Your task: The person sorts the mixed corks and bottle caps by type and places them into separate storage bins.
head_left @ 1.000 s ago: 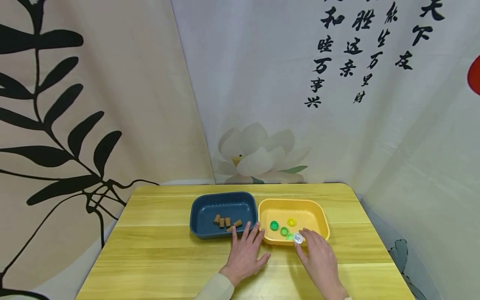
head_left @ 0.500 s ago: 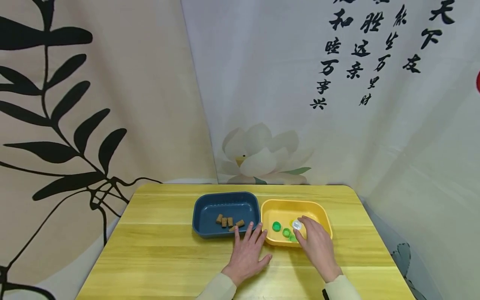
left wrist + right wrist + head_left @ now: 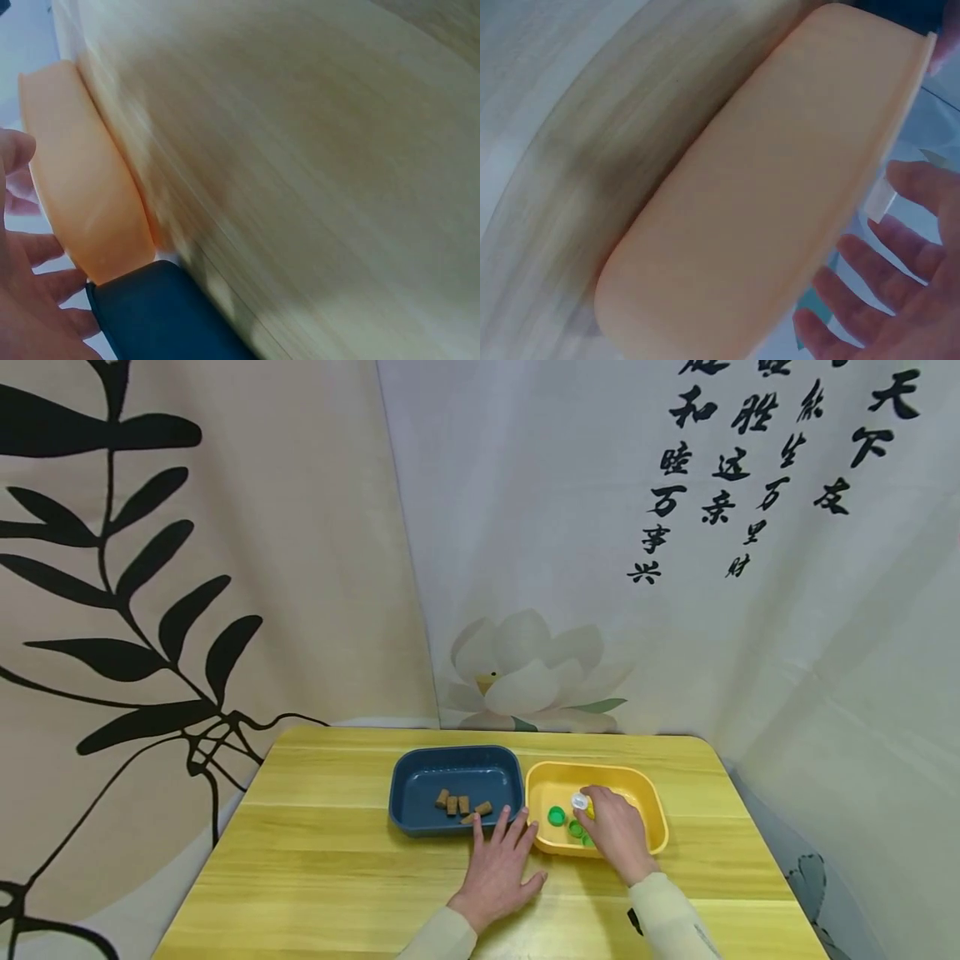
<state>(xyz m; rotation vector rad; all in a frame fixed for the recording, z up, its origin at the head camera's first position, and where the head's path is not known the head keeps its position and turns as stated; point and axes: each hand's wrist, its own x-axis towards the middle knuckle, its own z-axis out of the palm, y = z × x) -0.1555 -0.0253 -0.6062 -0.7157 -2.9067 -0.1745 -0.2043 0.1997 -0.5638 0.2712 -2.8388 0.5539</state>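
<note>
The right hand (image 3: 615,831) has carried a white bottle cap (image 3: 579,801) deeper over the yellow tray (image 3: 651,796), pinching its rim. Left to right: blue tray (image 3: 408,768) with corks, left hand (image 3: 501,868) flat, fingers spread. The cap looks light, rigid, slippery.

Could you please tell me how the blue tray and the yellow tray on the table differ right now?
The blue tray holds several small brown pieces; the yellow tray holds green caps.
The right hand reaches into the yellow tray, pinching a white cap; no hand is inside the blue tray, and the left hand lies flat on the table before it.
Both are rounded rectangular trays, side by side.
</note>
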